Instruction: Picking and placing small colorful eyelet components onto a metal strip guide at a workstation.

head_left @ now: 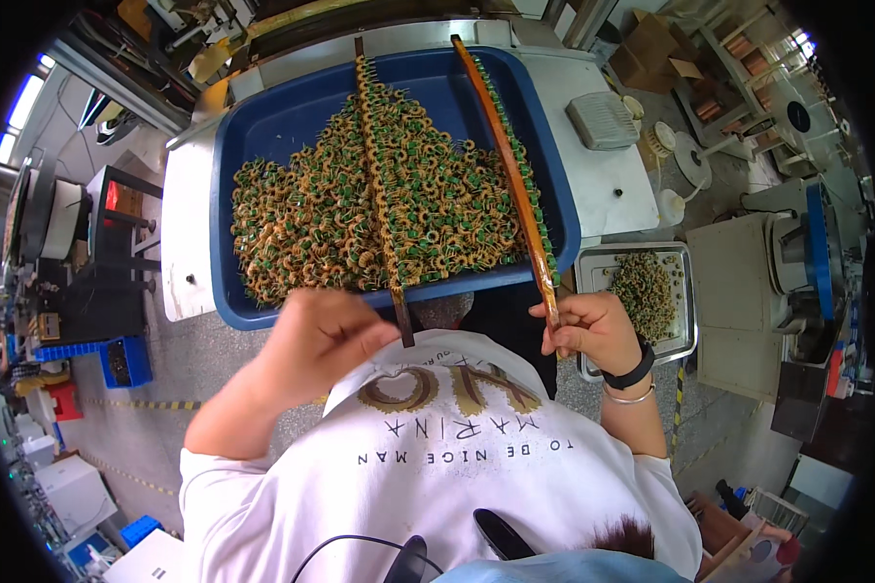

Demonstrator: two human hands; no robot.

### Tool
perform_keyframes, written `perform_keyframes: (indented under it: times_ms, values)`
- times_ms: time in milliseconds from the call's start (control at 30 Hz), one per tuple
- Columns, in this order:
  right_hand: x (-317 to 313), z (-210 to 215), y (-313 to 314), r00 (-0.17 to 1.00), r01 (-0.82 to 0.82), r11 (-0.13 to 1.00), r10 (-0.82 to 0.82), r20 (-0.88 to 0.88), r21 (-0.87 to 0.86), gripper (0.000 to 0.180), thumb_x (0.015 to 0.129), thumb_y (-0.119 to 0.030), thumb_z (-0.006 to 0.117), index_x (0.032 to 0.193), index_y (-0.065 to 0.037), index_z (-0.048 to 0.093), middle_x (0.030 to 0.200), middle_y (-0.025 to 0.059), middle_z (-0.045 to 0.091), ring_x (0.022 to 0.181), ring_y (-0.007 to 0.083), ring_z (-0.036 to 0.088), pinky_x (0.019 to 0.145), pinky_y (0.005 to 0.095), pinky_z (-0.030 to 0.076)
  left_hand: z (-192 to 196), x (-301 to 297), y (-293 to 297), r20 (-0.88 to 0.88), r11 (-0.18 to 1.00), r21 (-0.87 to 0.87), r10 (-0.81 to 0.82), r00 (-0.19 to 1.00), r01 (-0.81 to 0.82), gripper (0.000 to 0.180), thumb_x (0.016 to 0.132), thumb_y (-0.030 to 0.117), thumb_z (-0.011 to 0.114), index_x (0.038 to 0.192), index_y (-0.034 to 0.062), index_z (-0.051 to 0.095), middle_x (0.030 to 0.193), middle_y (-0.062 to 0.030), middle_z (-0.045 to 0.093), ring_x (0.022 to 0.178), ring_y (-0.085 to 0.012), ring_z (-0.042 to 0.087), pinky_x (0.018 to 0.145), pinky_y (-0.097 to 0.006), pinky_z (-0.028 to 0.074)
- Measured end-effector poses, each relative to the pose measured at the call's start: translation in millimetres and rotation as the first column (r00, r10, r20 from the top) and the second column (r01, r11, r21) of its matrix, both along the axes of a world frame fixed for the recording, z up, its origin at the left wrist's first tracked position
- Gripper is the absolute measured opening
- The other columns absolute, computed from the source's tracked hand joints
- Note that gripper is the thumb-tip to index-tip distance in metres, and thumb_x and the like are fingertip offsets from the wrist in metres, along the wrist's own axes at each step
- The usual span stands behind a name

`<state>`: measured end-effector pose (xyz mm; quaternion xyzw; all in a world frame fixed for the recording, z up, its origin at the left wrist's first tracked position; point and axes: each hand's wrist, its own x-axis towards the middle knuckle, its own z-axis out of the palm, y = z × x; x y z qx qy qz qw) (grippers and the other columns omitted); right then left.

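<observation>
My right hand (588, 328) grips the near end of a long brown strip (515, 180), between thumb and fingers. Small green parts line that strip's right edge, and it runs across the tray to the far rim. My left hand (326, 340), somewhat smeared, is closed with curled fingers beside the near end of a dark strip (400, 313); whatever is in it is hidden. A row of small coils sits along this strip, which crosses the middle of the tray. Beneath both strips, a large blue tray (292, 112) carries a heap of small copper-and-green wire coils (311, 228).
The blue tray rests on a white table (603, 180). A metal tray (692, 291) with more coils (644, 291) is at the right. A grey ribbed block (603, 120) lies on the table's right side. A blue bin (126, 362) and black rack (117, 228) stand left.
</observation>
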<state>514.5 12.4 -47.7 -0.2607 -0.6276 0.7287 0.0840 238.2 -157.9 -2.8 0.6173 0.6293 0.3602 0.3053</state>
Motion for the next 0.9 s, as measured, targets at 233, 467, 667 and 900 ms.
perform_keyframes:
  times_ms: [233,467,667,900]
  values:
    - [2.7,-0.3,-21.9,0.951,0.292,0.656,-0.277,-0.138,0.696,0.03,0.065,-0.014,0.08,0.079,-0.002,0.057,0.065,0.0047,0.059,0.055,0.0103,0.054,0.05,0.0234,0.042,-36.3,31.3,-8.9,0.446,0.931,-0.36,0.224,0.867,-0.056,0.023,0.084,0.01,0.061,0.104,-0.0032,0.058,0.071,-0.0061,0.06,0.059,-0.0059,0.051,0.053,-0.023,0.043]
    - [-2.9,15.6,-3.8,0.959,0.232,0.414,0.055,-0.279,0.88,0.03,0.081,-0.03,0.063,0.075,-0.001,0.063,0.059,0.0053,0.057,0.05,0.0157,0.055,0.046,0.0261,0.04,-42.3,25.9,-16.5,0.68,0.956,-0.293,0.215,0.701,-0.009,0.031,0.086,0.006,0.058,0.115,-0.0037,0.053,0.078,-0.0033,0.061,0.062,-0.0057,0.052,0.056,-0.021,0.045]
    - [-0.6,28.9,39.5,0.714,0.685,0.658,-0.523,-0.465,0.312,0.042,0.092,-0.037,0.046,0.098,0.002,0.06,0.061,0.0004,0.05,0.051,0.0091,0.043,0.045,0.0209,0.031,-17.7,-18.3,-8.2,0.49,0.938,-0.131,-0.219,0.844,0.32,0.026,0.081,0.007,0.063,0.105,-0.0018,0.061,0.075,-0.0081,0.06,0.059,-0.0114,0.055,0.055,-0.024,0.045]
    - [-34.2,56.1,122.3,0.653,0.544,0.814,-0.564,-0.506,-0.205,0.036,0.095,-0.031,0.044,0.111,0.0,0.052,0.063,-0.0044,0.027,0.055,0.0065,0.024,0.049,0.0203,0.022,1.0,-64.8,-11.6,0.416,0.843,-0.163,-0.413,0.81,0.513,0.025,0.081,0.009,0.063,0.102,-0.0042,0.06,0.075,-0.0139,0.06,0.063,-0.0223,0.058,0.057,-0.031,0.045]
